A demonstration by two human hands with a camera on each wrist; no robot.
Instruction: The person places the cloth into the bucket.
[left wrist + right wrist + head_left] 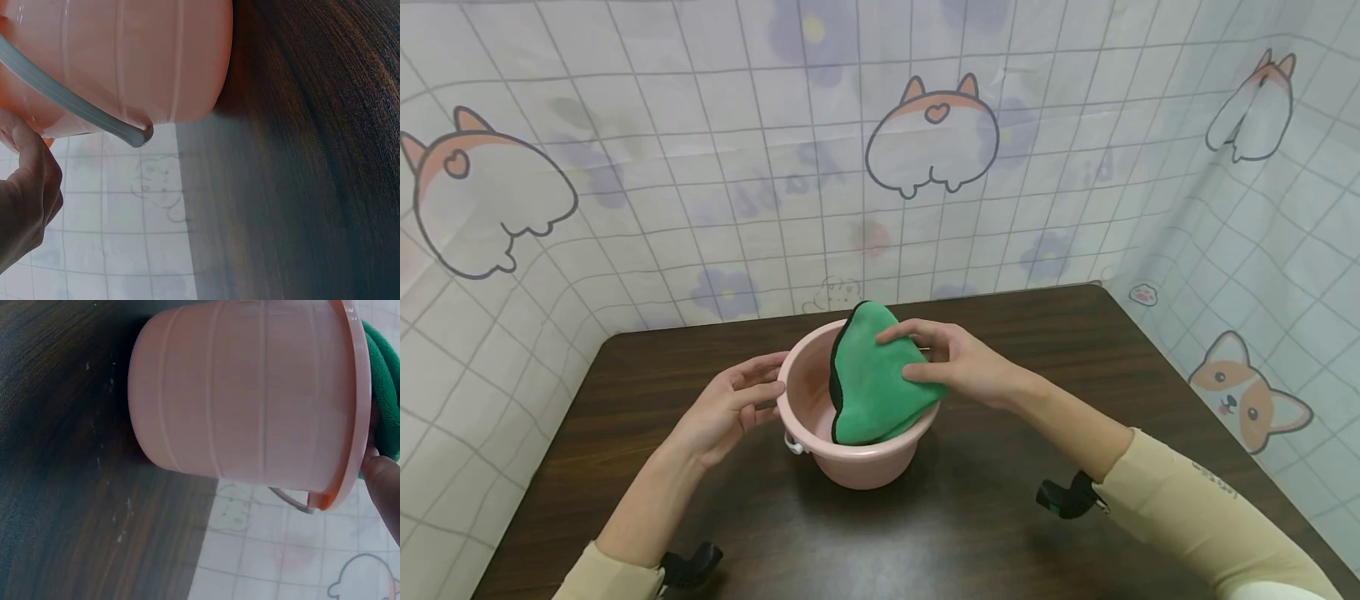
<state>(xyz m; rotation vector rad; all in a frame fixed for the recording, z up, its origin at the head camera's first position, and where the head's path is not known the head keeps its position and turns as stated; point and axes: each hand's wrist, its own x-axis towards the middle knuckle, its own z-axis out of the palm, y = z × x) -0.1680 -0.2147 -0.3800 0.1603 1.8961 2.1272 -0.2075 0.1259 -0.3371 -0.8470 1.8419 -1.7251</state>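
Observation:
A pink plastic bucket (pixel 863 468) stands upright on the table. My left hand (pixel 730 408) holds its rim at the left side, thumb and fingers at the edge. With thumb and fingers, my right hand (pixel 966 365) grips a green cloth (pixel 880 387) with black edging. The cloth is bunched, its lower part inside the bucket and its top above the rim. In the right wrist view, the green cloth (pixel 389 394) bulges over the bucket's rim, beside my thumb. The grey bucket handle (pixel 75 103) hangs down the side in the left wrist view.
The dark wood table (pixel 970 517) reaches back to a wall cover (pixel 760 125) with a grid and cartoon dogs. Black wrist mounts (pixel 691 567) hang under both sleeves.

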